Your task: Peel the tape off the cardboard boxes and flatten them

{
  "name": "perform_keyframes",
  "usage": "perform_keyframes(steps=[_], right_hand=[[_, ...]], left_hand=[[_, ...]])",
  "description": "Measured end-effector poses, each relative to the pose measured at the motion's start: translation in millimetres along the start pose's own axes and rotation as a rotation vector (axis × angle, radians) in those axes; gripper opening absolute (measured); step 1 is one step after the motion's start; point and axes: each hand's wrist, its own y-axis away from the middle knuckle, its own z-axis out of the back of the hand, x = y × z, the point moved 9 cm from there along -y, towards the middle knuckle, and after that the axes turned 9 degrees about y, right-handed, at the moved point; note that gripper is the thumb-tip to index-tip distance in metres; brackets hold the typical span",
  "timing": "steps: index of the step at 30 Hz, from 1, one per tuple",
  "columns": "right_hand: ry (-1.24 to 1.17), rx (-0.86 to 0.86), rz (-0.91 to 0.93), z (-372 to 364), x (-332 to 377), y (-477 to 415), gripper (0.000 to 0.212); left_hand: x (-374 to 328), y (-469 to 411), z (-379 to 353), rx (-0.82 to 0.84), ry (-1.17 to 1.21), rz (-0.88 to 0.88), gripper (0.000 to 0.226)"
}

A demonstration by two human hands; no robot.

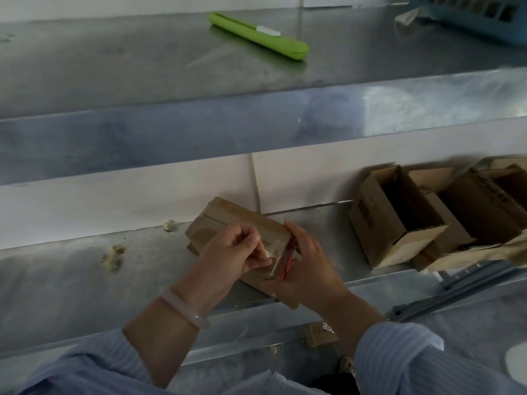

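Brown cardboard box (228, 220), closed and taped, sits at an angle at the front of the steel tabletop (85, 280), its near end held between both hands. The left hand (239, 249), a pale bangle (185, 312) on its wrist, pinches a strip of clear tape (271, 252) between thumb and fingertips at that near end. The right hand (308, 266) curls round the same end from the right, beside a red-printed scrap (288, 262). Open cardboard boxes (399, 218) stand further right. A green utility knife (256, 35) lies on the upper shelf (114, 67), well apart from a blue basket (484, 18).
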Motion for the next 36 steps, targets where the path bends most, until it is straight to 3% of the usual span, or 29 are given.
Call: perform_keyframes(steps=[6,8,10,12,14,17,19,24,33,36], right_hand=[[-0.036,0.064,0.015,-3,4,-4,0.111],[-0.042,0.076,0.01,-4,3,-4,0.112],[-0.041,0.08,0.01,-6,1,-4,0.114],[-0.037,0.089,0.014,-8,-1,-3,0.115],[-0.023,0.093,0.026,-9,0,-2,0.115],[-0.022,0.121,0.011,-7,0,-3,0.115],[-0.02,0.143,0.001,-8,-2,-4,0.118],[0.015,0.144,-0.009,-8,-3,-2,0.12],[-0.011,0.15,-0.014,-7,-5,-3,0.118],[-0.039,0.164,-0.022,-10,-8,-5,0.12]], left_hand=[[-1,-7,13,-0.087,0.403,0.042,0.021],[-3,-8,14,-0.096,0.432,0.007,0.013],[-11,-10,16,-0.101,0.148,-0.098,0.015],[-31,-9,13,-0.101,-0.467,-0.306,0.025],[-45,-8,-4,-0.005,-0.875,-0.501,0.031],[-34,-13,-26,0.232,-1.162,-0.526,0.041],[-31,-14,-35,0.304,-1.258,-0.584,0.035],[-36,-17,-43,0.28,-1.232,-0.707,0.01],[-20,-20,-32,0.415,-0.909,-0.499,0.007],[-21,-19,-33,0.455,-0.853,-0.454,0.018]])
